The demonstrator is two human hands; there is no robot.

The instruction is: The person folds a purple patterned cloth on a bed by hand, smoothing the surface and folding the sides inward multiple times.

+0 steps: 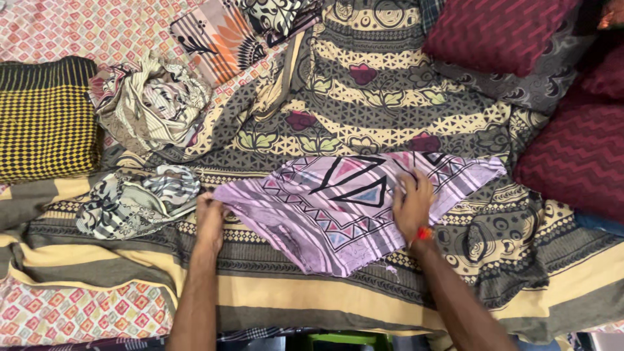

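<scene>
Currently: lilac patterned cloth (338,208) spread on grey-and-cream bedsheet (390,110), left hand (209,214) pinching its left corner, right hand (413,205) flat w/ fingers splayed on top; best kept taut & edges lined up, I'd judge.

- A home bedroom, by the look of it: a bed covered with a grey and cream patterned bedsheet (390,110).
- Maroon zigzag cushions (500,29) are stacked at the right.
- A folded yellow and black checked blanket (42,120) and crumpled printed cloths (153,101) lie on the bed.
</scene>
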